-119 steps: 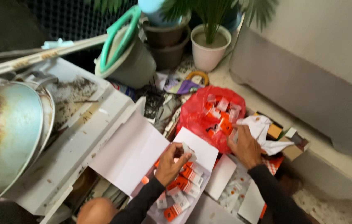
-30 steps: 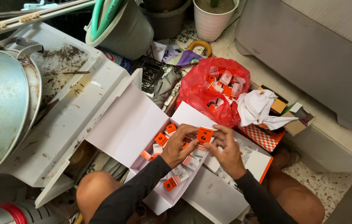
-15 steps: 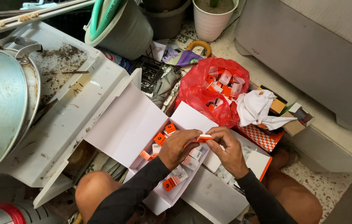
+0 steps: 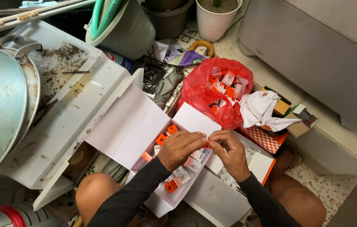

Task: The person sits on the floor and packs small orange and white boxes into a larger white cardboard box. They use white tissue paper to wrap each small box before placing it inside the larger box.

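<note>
Pinching small orange packet (image 4: 206,145) | between both hands' fingertips | left hand (image 4: 180,149), right hand (image 4: 229,152) together

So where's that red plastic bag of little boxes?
In the head view, the red plastic bag sits right of centre on the floor, just beyond both hands, with a crumpled white cloth on its right.

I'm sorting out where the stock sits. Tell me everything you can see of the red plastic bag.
The red plastic bag is thin, crinkled and glossy. It sits on the floor with its mouth open upward, full of small orange and white packets. A crumpled white cloth lies against its right side, and a white box flap overlaps its lower edge. Neither hand touches it.
</note>
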